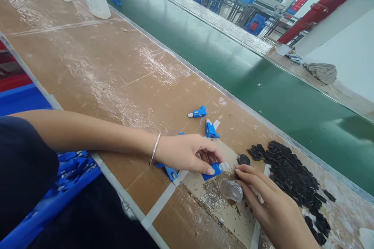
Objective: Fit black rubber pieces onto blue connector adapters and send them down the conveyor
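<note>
Blue part (216,168), white-tipped: in left hand (198,153), pinched by thumb and fingers, over pale board (229,151); best kept steady, tip exposed. Clear container (230,190): just beside right hand (271,198); best not knocked. Right hand: fingertips narrow, any contents cannot be told.

Blue plastic pc. (216,169) w/ whitish tip, held in L hand (189,153), tip toward R hand (269,198); sm. clear jar (230,190) near both, prob. on its side, tho see-thru walls blur its pose.
</note>
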A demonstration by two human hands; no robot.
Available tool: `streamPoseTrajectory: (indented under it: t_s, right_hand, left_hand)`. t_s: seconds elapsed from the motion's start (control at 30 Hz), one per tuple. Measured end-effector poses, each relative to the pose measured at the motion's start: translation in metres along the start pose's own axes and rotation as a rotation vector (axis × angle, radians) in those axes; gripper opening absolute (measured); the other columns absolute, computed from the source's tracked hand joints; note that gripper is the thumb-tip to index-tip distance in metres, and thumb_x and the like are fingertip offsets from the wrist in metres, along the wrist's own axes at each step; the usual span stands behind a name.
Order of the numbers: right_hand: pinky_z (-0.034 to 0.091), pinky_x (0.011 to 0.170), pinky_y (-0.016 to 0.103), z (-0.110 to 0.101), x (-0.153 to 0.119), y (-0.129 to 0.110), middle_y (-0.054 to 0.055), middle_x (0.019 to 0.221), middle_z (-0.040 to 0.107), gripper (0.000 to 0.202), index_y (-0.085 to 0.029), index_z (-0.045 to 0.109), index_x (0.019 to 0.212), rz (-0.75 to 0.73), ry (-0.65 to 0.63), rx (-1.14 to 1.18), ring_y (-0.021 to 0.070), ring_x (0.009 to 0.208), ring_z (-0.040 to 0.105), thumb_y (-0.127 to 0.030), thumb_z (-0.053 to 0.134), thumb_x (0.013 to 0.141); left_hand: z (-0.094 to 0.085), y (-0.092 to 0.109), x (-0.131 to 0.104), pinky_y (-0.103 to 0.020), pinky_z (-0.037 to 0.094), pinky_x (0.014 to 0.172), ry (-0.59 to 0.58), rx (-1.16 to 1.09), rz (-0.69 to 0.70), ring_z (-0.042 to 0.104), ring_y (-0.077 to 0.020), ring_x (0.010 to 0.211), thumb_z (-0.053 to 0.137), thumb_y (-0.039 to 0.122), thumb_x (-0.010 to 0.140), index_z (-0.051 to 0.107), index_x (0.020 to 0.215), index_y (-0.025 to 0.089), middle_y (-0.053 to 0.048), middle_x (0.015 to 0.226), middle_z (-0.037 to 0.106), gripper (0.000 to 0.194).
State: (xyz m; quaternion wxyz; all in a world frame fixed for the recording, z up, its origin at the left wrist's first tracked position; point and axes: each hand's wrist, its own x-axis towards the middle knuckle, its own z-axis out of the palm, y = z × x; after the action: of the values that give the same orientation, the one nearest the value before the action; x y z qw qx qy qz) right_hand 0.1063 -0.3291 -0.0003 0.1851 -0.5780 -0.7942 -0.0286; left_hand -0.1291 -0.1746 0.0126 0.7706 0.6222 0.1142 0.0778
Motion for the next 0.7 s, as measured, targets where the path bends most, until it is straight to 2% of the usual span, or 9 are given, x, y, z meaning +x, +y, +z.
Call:
streamPoseTrajectory:
  t_s: [0.17, 0.37, 0.57, 0.7]
  right_hand:
    - [0.057, 0.071, 0.018, -0.008, 0.004, 0.0, 0.004, 0.106, 0.068, 0.017, -0.024, 0.061, 0.109, 0.109, -0.108, 0.019, 0.0102, 0.077, 0.071, -0.031, 0.051, 0.097]
    - [0.057, 0.072, 0.015, -0.032, 0.005, -0.004, 0.004, 0.106, 0.069, 0.02, -0.026, 0.065, 0.103, 0.188, -0.043, 0.085, 0.0128, 0.09, 0.072, -0.04, 0.053, 0.096]
    - [0.053, 0.089, 0.015, -0.04, 0.006, -0.016, 0.001, 0.109, 0.073, 0.017, -0.027, 0.061, 0.11, 0.032, -0.068, 0.131, 0.0107, 0.093, 0.072, -0.032, 0.052, 0.096]
    - [0.054, 0.094, 0.02, -0.043, 0.001, -0.021, 0.004, 0.112, 0.072, 0.029, -0.023, 0.054, 0.125, -0.076, -0.131, 0.08, 0.012, 0.097, 0.071, -0.026, 0.051, 0.096]
  left_hand:
    - [-0.001, 0.0, 0.0, -0.022, 0.049, 0.073, -0.009, 0.008, -0.023, 0.06, -0.009, 0.078, 0.068, 0.007, 0.08, 0.066, 0.098, 0.016, 0.001, 0.084, 0.065, 0.021]
    - [-0.001, -0.002, 0.001, -0.024, 0.052, 0.073, 0.003, -0.011, -0.032, 0.061, -0.0107, 0.078, 0.069, 0.014, 0.08, 0.067, 0.099, 0.017, 0.0, 0.085, 0.066, 0.019]
    - [-0.001, 0.0, 0.001, -0.023, 0.052, 0.073, 0.023, -0.042, -0.035, 0.061, -0.0107, 0.08, 0.071, 0.015, 0.079, 0.068, 0.097, 0.017, 0.0, 0.085, 0.066, 0.018]
    - [-0.001, 0.002, 0.001, -0.023, 0.052, 0.073, 0.02, -0.056, -0.077, 0.061, -0.0099, 0.076, 0.071, 0.013, 0.08, 0.068, 0.097, 0.017, 0.0, 0.085, 0.066, 0.018]
